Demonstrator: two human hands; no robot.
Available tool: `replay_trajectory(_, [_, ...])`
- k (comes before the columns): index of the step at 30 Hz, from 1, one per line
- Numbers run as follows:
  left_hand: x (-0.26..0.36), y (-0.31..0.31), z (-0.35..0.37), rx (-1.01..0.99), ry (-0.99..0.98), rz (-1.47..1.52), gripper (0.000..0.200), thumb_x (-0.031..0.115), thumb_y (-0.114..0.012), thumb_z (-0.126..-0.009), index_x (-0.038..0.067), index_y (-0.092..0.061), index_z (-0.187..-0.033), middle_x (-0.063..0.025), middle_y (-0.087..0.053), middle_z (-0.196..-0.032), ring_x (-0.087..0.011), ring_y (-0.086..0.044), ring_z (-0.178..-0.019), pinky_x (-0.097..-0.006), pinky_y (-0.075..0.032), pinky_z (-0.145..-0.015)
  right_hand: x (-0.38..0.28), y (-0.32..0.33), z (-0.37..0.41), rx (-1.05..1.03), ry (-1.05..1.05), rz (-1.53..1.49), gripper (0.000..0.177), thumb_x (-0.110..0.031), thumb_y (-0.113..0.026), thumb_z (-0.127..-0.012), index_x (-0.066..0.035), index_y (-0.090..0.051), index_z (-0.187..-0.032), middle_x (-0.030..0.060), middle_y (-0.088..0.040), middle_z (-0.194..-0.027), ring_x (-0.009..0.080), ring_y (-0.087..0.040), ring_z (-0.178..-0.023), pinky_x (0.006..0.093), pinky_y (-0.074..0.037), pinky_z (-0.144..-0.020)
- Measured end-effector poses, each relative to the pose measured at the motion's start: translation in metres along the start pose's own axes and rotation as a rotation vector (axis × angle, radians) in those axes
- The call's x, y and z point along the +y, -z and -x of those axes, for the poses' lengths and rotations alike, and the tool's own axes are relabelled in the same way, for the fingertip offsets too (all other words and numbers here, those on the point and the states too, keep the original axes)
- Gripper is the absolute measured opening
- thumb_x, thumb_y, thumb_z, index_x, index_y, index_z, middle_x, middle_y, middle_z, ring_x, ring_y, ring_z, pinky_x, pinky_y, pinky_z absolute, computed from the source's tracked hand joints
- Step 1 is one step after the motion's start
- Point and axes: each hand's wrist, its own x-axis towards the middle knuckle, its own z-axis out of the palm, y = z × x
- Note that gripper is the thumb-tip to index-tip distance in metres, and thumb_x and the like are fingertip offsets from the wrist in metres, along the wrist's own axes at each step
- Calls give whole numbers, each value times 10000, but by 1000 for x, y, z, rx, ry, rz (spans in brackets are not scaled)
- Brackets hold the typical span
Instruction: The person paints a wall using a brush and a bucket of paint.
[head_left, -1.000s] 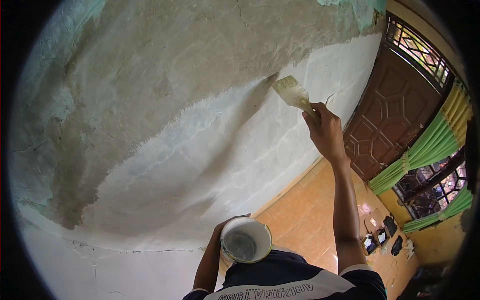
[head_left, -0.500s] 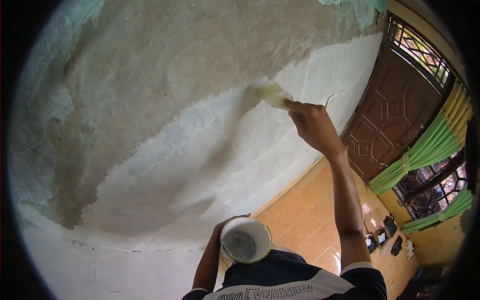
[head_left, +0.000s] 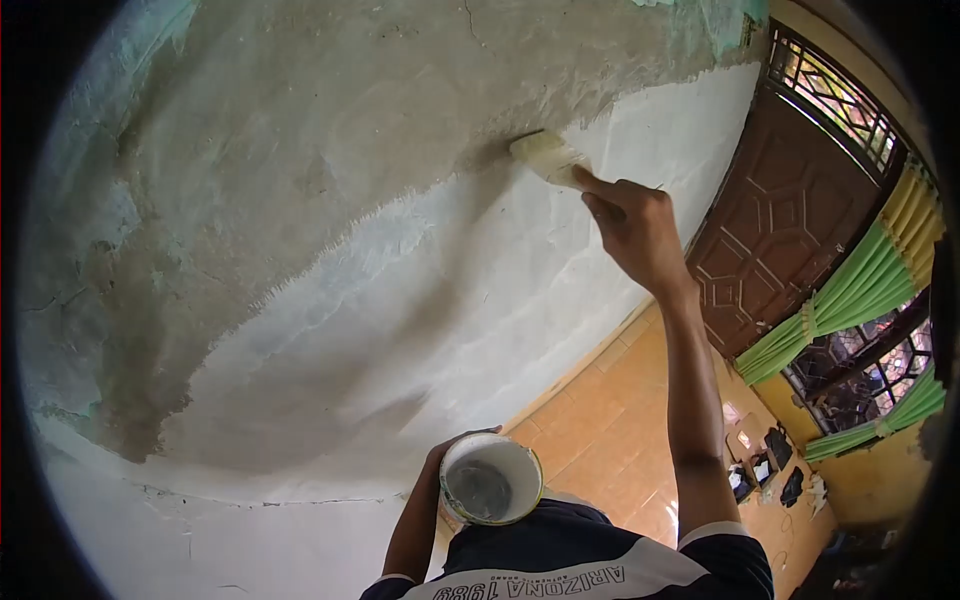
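My right hand (head_left: 638, 228) is closed round the handle of a wide paintbrush (head_left: 552, 160). The pale bristles meet the wall (head_left: 330, 180) at the border between bare grey plaster and a white painted area (head_left: 420, 300). Against my body, my left hand (head_left: 453, 447) holds a small white bucket (head_left: 527, 468); most of its fingers are hidden behind the bucket. Greyish-white paint (head_left: 478, 490) lies in the bottom of the bucket.
A brown panelled door (head_left: 780, 220) stands at the right, beside green curtains (head_left: 860, 285) and a barred window (head_left: 865, 365). Orange tiles (head_left: 600, 400) cover the floor along the wall. Several dark items and boxes (head_left: 765, 465) lie on the floor at the right.
My right hand and the paintbrush have moved slightly up the wall, from the white area onto the grey plaster border. The bucket in my left hand has stayed in place.
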Motion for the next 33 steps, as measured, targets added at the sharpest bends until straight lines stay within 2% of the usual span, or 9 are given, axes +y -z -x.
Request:
replay_trajectory(4, [-3, 4, -3, -14, 23, -1, 441, 547, -787, -942, 118, -795, -1043, -55, -792, -962, -179, -733, -827, -394, -606, -824, 7, 2, 6, -133, -18, 10, 303, -12, -722, -961, -49, -784, -1255, 187, -693, -755, 216, -575, -580, 393, -491, -612])
replay_trajectory(8, [-6, 2, 0, 47, -16, 43, 447, 560, -798, -927, 122, -793, -1017, -56, -790, -950, -179, -730, -812, -396, -607, -809, -10, 15, -2, 4, -38, 58, 283, -13, -727, -962, -40, -788, -1236, 212, -722, -799, 230, -656, -616, 382, -518, -624])
replay_trajectory(12, [-4, -1, 7, 10, 14, 13, 425, 532, -794, -942, 118, -798, -1038, -60, -791, -960, -178, -736, -815, -396, -610, -812, 0, -4, 0, -63, 40, 11, 306, -10, -723, -968, -36, -775, -1268, 180, -666, -706, 200, -556, -560, 382, -478, -591])
replay_trajectory(16, [-5, 3, 3, 44, -67, 13, 393, 496, -782, -965, 118, -801, -1070, -66, -792, -974, -179, -742, -844, -398, -611, -826, -10, 16, -2, -32, -37, 59, 301, -10, -728, -961, -28, -775, -1258, 226, -720, -777, 219, -637, -579, 392, -498, -605])
replay_trajectory(23, [-1, 5, 0, 0, 18, -18, 394, 488, -767, -979, 118, -799, -1110, -52, -793, -986, -169, -740, -869, -392, -607, -844, 0, 9, 1, -66, -10, 24, 307, -27, -718, -976, -45, -769, -1278, 206, -689, -747, 240, -572, -561, 401, -482, -611])
replay_trajectory(26, [-3, -9, 18, 7, -103, -33, 399, 493, -763, -981, 116, -798, -1110, -50, -792, -985, -168, -740, -871, -394, -607, -847, -2, 6, 0, -16, -69, 51, 311, -26, -719, -973, -38, -766, -1281, 234, -722, -803, 253, -608, -582, 400, -500, -627])
replay_trajectory(30, [-9, -28, 45, 18, -257, -52, 407, 500, -758, -983, 115, -797, -1109, -48, -791, -983, -166, -739, -874, -396, -606, -851, 7, 1, 3, -145, -41, 45, 312, -28, -721, -974, -60, -773, -1279, 211, -692, -758, 237, -587, -584, 389, -493, -623])
replay_trajectory(32, [-8, -19, 36, 24, -299, -58, 409, 502, -757, -984, 114, -797, -1109, -47, -791, -983, -166, -739, -875, -396, -605, -852, -3, 14, 1, -65, -89, -7, 325, 14, -679, -936, -23, -775, -1244, 267, -685, -770, 373, -652, -632, 451, -522, -675])
replay_trajectory(33, [-6, -4, 13, 21, -167, -23, 388, 479, -755, -992, 116, -797, -1122, -49, -791, -992, -166, -738, -876, -394, -605, -855, -11, 17, -2, -31, -116, 38, 327, 11, -684, -929, -26, -778, -1240, 275, -685, -781, 388, -661, -648, 456, -528, -679])
